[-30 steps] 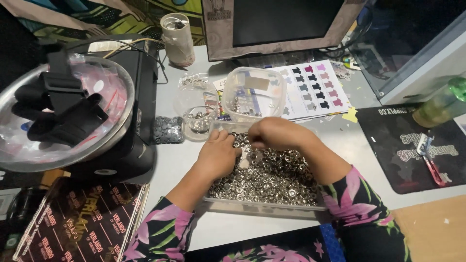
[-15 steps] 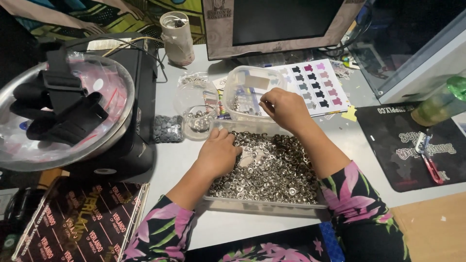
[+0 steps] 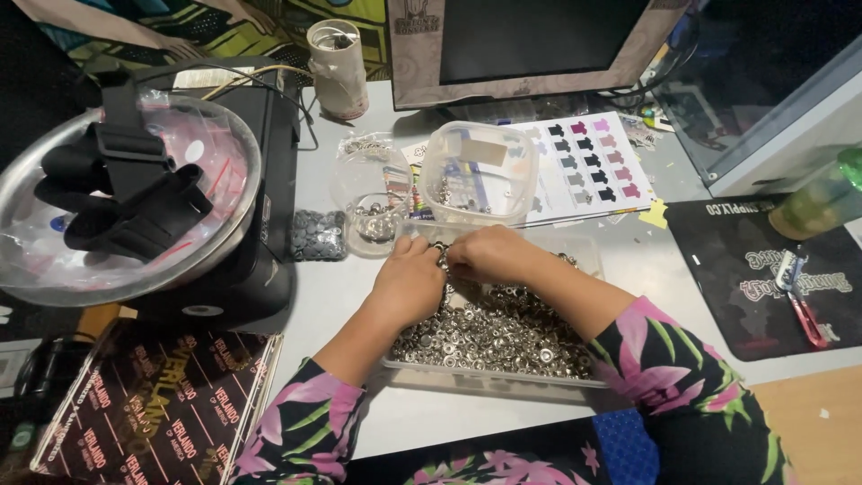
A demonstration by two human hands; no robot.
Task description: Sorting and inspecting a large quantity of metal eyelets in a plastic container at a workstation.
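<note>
Over the clear tray (image 3: 575,256) of small silver metal rings (image 3: 503,332), seen from your head camera, your left hand (image 3: 409,286) and right hand (image 3: 489,254) met at the far edge of the pile, fingertips pressed together. You seemed to be pinching one or two rings between them, though whether either hand truly held a piece could not be told. The lidless clear tub (image 3: 479,171) stood just beyond your knuckles, the small round cup (image 3: 373,193) to its left. Working well there probably meant keeping both wrists low and picking singly, so nothing spilled onto the grey table (image 3: 332,296).
</note>
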